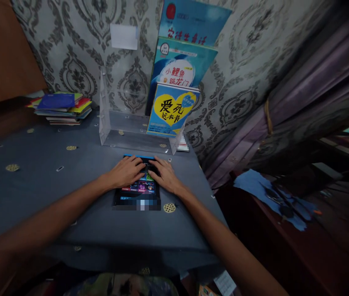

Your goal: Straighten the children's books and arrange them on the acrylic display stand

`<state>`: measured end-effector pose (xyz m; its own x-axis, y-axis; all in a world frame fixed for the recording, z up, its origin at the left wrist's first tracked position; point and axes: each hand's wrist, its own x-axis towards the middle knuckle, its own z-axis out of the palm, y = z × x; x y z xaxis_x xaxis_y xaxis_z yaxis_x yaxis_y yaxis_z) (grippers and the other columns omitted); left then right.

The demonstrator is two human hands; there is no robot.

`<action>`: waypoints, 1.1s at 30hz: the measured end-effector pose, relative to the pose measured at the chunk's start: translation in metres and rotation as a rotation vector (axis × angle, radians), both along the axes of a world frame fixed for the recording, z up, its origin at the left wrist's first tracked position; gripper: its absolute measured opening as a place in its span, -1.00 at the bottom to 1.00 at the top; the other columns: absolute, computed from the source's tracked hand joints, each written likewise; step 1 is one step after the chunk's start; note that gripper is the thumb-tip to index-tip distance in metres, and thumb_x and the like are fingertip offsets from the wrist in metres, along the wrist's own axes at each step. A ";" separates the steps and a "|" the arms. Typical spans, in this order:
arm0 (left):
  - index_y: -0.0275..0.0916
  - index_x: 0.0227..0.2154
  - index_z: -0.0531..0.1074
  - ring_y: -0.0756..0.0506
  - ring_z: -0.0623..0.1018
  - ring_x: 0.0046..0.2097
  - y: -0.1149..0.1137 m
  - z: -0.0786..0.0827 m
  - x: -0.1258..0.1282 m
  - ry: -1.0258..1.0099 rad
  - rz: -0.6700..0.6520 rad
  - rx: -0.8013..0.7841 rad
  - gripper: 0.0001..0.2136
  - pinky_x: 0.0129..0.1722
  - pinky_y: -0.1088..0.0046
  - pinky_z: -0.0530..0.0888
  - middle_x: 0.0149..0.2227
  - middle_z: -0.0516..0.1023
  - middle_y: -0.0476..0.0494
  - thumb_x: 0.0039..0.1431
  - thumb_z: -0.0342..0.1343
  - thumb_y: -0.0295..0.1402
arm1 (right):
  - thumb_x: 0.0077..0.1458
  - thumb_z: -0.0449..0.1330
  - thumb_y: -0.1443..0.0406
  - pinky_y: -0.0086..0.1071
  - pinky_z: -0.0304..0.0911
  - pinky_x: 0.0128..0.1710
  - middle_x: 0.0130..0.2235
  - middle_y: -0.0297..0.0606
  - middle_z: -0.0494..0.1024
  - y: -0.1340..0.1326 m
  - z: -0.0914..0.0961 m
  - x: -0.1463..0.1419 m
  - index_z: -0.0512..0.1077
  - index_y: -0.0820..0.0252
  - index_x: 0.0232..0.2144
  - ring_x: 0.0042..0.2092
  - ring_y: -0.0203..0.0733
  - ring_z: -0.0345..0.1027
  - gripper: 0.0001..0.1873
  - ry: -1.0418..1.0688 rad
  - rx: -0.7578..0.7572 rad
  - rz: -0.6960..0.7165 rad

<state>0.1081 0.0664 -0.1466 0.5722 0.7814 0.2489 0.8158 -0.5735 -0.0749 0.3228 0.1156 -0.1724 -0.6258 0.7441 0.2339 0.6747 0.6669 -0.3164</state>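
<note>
A dark book [140, 190] with rows of small colourful pictures and a blue strip along its far edge lies flat on the table near its front. My left hand [127, 170] rests palm down on the book's left side, fingers stretched across the cover. From the right, my right hand [165, 174] lies on the opposite side, its fingers extended and slightly apart. The hands cover much of the book's upper half. Just beyond them stands a clear acrylic rack [137, 142], with a blue book with a yellow heart [171, 109] upright at its right end.
Behind the heart book rise two taller blue-green books [182, 61] [193, 20]. A pile of books [61, 107] sits at the back left on the patterned grey tablecloth [38, 185]. To the right are a purple curtain [248, 139] and a blue cloth [254, 185] on a dark red surface.
</note>
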 end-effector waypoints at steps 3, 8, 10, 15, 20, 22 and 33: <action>-0.26 0.00 0.45 -0.23 0.45 0.02 0.001 -0.001 -0.001 -0.007 -0.013 -0.010 -0.68 0.00 0.21 0.40 -0.01 0.49 -0.25 0.41 -0.06 -0.19 | 0.33 0.05 0.10 0.06 0.07 0.28 0.32 0.04 0.26 0.000 -0.001 0.001 0.34 0.22 0.23 0.32 0.09 0.15 -0.48 0.007 0.011 -0.003; -0.25 0.03 0.45 -0.23 0.44 0.06 0.003 0.001 -0.004 -0.027 -0.027 -0.057 -0.67 0.03 0.21 0.39 0.03 0.48 -0.26 0.38 -0.02 -0.16 | 0.33 0.04 0.14 0.04 0.08 0.29 0.29 0.03 0.32 -0.001 -0.002 0.002 0.39 0.23 0.19 0.30 0.06 0.19 -0.52 0.049 0.030 0.030; -0.24 0.04 0.45 -0.23 0.44 0.09 0.002 0.003 -0.004 -0.044 -0.052 -0.086 -0.66 0.06 0.20 0.39 0.05 0.47 -0.25 0.38 -0.01 -0.15 | 0.33 0.03 0.16 0.04 0.09 0.29 0.27 0.01 0.35 -0.001 -0.002 0.003 0.41 0.21 0.16 0.28 0.04 0.22 -0.55 0.076 0.037 0.047; -0.23 0.08 0.43 -0.24 0.43 0.16 -0.005 0.006 0.000 -0.074 -0.134 -0.140 -0.62 0.16 0.14 0.34 0.12 0.47 -0.28 0.37 0.00 -0.11 | 0.34 0.02 0.17 0.05 0.12 0.27 0.28 0.02 0.35 -0.003 -0.001 0.005 0.39 0.21 0.18 0.28 0.04 0.22 -0.54 0.076 0.030 0.055; -0.22 0.23 0.29 -0.25 0.28 0.33 -0.013 -0.005 0.001 -0.062 -0.105 -0.176 -0.53 0.30 0.07 0.19 0.29 0.33 -0.29 0.40 -0.09 -0.07 | 0.35 0.02 0.17 0.03 0.11 0.28 0.28 0.04 0.34 -0.004 -0.001 0.005 0.38 0.25 0.19 0.29 0.04 0.21 -0.53 0.053 0.012 0.039; -0.21 0.29 0.22 -0.23 0.19 0.39 -0.015 -0.011 0.000 -0.067 -0.090 -0.190 -0.50 0.34 0.06 0.12 0.35 0.25 -0.28 0.42 -0.14 -0.05 | 0.35 0.02 0.18 0.03 0.12 0.28 0.28 0.04 0.35 -0.004 -0.001 0.005 0.38 0.27 0.19 0.29 0.05 0.21 -0.53 0.043 0.018 0.032; -0.17 0.41 -0.08 -0.29 -0.07 0.46 -0.068 -0.008 -0.020 -0.081 -0.163 -0.279 -0.25 0.39 -0.08 -0.08 0.44 -0.06 -0.31 0.33 -0.12 0.15 | 0.35 -0.02 0.30 0.02 0.19 0.25 0.22 0.02 0.43 -0.024 0.003 0.003 0.42 0.29 0.16 0.28 0.05 0.24 -0.58 -0.006 0.133 0.064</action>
<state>0.0876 -0.0018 -0.1551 0.6821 0.7260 0.0876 0.7088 -0.6858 0.1650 0.3263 0.0920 -0.1691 -0.6727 0.6650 0.3245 0.6308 0.7446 -0.2184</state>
